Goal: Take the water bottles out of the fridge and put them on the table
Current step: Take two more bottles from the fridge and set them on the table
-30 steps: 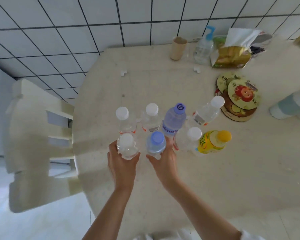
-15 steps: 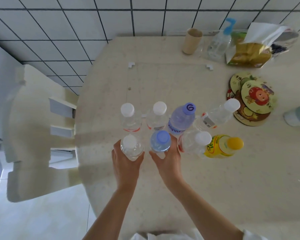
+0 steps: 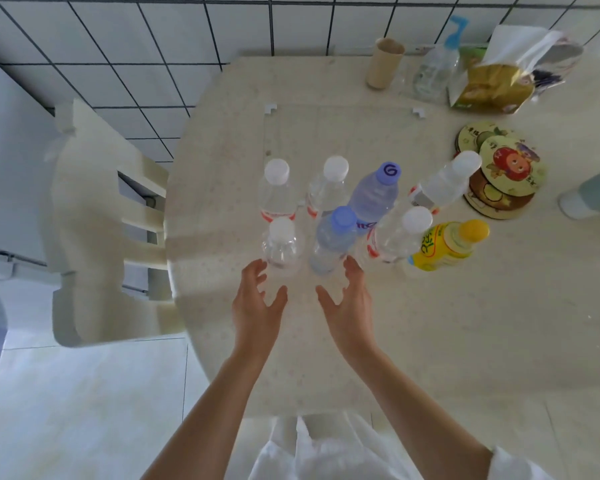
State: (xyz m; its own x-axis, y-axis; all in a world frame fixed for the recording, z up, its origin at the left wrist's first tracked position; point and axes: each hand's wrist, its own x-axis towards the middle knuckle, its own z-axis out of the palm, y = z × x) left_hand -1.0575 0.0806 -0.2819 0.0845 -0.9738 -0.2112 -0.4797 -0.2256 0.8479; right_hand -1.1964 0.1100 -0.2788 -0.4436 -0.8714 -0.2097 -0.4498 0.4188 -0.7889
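Note:
Several water bottles stand bunched together on the beige table (image 3: 430, 323). Nearest me are a clear bottle with a white cap (image 3: 282, 244) and a bottle with a pale blue cap (image 3: 333, 239). Behind them stand two white-capped bottles (image 3: 277, 188) (image 3: 329, 187), a taller purple-capped bottle (image 3: 374, 194), two more clear bottles (image 3: 400, 233) (image 3: 444, 183) and a yellow drink bottle (image 3: 447, 245). My left hand (image 3: 257, 306) is open just below the white-capped bottle, fingers spread, holding nothing. My right hand (image 3: 349, 303) is open below the blue-capped bottle, apart from it.
A cream plastic chair (image 3: 94, 216) stands at the table's left edge. At the back are a cardboard cup (image 3: 384, 63), a pump bottle (image 3: 437, 64) and a tissue pack (image 3: 499, 77). Round cartoon coasters (image 3: 506, 168) and a pale cylinder (image 3: 593, 195) lie on the right.
Both hands have let go of the two nearest bottles and drawn back toward me with fingers spread. The two bottles now stand on the table on their own.

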